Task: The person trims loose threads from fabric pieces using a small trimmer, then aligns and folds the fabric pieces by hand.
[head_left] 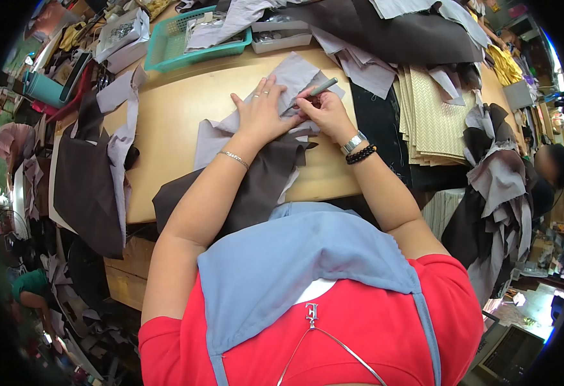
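My left hand (pixel 264 110) lies spread over a piece of light grey fabric (pixel 295 69), pressing it to the wooden table (pixel 166 145). A grey-green pen (pixel 323 85) is gripped in my right hand (pixel 327 114), its upper end pointing up and to the right. The pen's tip is hidden behind the fingers, close over the fabric. Both hands nearly meet at the thumb and fingertips. Dark brown fabric (pixel 262 174) hangs from under my left wrist over the table's near edge.
A teal basket (pixel 159 48) and a white box (pixel 282 44) with small parts stand at the back. Woven cream sheets (pixel 433 122) are stacked at right. Dark fabric (pixel 89 183) drapes over the left edge. More fabric (pixel 500 174) hangs at right. Other people work around.
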A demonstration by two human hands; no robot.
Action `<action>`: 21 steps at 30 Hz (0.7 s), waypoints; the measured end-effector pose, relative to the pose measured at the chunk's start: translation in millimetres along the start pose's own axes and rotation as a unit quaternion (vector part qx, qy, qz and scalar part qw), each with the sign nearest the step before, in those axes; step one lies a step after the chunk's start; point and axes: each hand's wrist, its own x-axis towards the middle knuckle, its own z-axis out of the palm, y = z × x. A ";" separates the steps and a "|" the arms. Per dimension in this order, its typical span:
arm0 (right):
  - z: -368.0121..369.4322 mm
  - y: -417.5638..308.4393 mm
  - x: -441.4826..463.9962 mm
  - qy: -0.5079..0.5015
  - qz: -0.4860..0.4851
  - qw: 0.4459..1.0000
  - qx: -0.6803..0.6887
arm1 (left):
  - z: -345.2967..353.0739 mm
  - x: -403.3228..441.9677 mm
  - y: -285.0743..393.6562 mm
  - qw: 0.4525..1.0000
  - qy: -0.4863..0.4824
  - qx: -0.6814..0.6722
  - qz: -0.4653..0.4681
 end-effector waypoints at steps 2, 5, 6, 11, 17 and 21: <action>0.7 0.4 0.2 -0.002 -0.005 1.000 -0.007 | 0.4 0.0 -0.2 1.000 0.001 0.000 0.000; 0.9 0.5 1.1 -0.004 -0.006 1.000 -0.012 | 0.3 0.2 -0.4 1.000 -0.002 0.001 0.001; 0.3 2.7 2.2 -0.011 -0.014 0.999 -0.030 | 0.0 0.2 -0.6 1.000 -0.003 0.001 0.001; 2.4 -0.1 1.5 -0.042 0.037 0.994 -0.093 | -16.1 -6.1 -2.6 0.999 -0.046 -0.006 0.007; 5.9 -3.8 4.3 -0.023 0.064 0.997 -0.041 | -36.0 -42.5 -12.6 0.995 -0.079 0.052 -0.009; 8.5 -14.8 4.0 -0.065 0.074 0.991 -0.093 | -34.7 -45.7 -13.2 0.994 -0.088 0.054 -0.025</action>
